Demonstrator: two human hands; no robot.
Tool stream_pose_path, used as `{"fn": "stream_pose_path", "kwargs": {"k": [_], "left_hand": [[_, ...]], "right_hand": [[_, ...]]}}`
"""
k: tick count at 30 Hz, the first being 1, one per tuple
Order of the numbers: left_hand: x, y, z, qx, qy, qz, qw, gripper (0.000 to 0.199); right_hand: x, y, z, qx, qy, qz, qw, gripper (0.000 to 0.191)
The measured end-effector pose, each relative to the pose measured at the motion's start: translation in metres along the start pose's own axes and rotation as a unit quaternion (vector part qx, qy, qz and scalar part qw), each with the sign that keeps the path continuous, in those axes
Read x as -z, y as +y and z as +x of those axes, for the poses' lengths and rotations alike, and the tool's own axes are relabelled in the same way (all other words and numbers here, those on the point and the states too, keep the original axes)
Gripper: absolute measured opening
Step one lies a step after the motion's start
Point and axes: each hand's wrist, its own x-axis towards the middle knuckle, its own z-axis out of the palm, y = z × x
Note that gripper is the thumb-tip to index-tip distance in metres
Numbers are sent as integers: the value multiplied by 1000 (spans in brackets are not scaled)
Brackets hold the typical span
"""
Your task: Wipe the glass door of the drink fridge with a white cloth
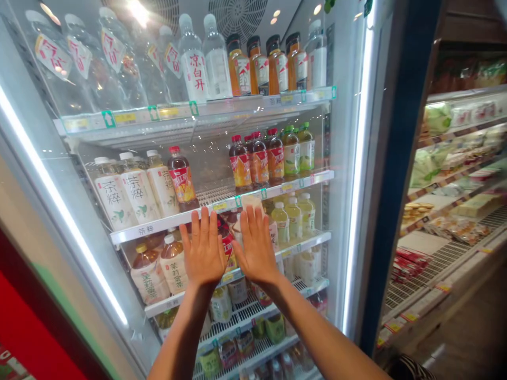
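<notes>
My left hand (203, 250) is raised with its fingers stretched out, back toward me, in front of the drinks fridge. Beside it my right hand (255, 245) is held the same way, fingers straight. Neither holds anything; whether the palms touch a glass pane, I cannot tell. Behind them run the shelves, with a red-capped iced tea bottle (181, 179) just above my left hand. White-labelled tea bottles (174, 264) stand to its left on the shelf below. Pale yellow bottles (293, 219) are to the right of my right hand. Part of a red-labelled bottle (227, 245) shows between the hands.
Clear water bottles (194, 66) and amber bottles (259, 68) line the top shelf. Bright light strips (358, 158) edge the fridge at both sides. At the right, an open chilled display (447, 232) holds packaged food. A red panel (31, 316) is at lower left.
</notes>
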Motion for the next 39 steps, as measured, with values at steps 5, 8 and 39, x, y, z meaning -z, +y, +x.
{"fn": "stream_pose_path", "kwargs": {"k": [5, 8, 39], "left_hand": [[1, 9, -25, 24, -16, -6, 1000, 73], [3, 21, -64, 35, -60, -14, 997, 72], [-60, 191, -48, 144, -98, -28, 984, 77]], "right_hand": [[-6, -12, -49, -55, 5, -15, 998, 83], [-12, -18, -100, -29, -19, -25, 999, 81], [25, 152, -54, -76, -5, -15, 997, 83]]}}
